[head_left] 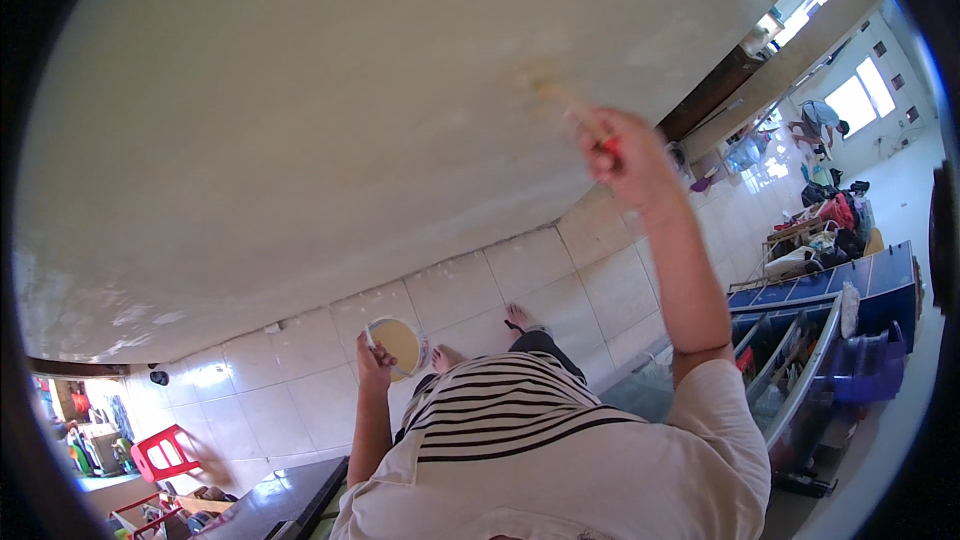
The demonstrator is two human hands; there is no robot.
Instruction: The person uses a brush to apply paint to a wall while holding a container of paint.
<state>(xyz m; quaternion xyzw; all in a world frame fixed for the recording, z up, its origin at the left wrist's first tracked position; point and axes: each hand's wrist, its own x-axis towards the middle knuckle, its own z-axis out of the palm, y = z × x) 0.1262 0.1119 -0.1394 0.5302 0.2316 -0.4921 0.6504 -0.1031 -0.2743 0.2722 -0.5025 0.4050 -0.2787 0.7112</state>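
My right hand (625, 155) is raised, gripping a wooden-handled brush (562, 98) with some red on it. The brush tip, blurred, is at the pale wall (330, 100), where a faint yellowish smudge shows around it. Low on the left, my left hand (376, 360) holds a white-rimmed round container (402, 340) of cream-yellow liquid by its side, fingers over the rim. My bare feet are on the tiled floor (520, 270) below the wall.
A red plastic stool (163, 453) and a dark glossy surface (280, 495) lie at lower left. At right are a glass-topped cabinet (790, 370), a purple plastic item (868, 370) and piled bags (840, 220). Another person (818, 120) bends near a far window.
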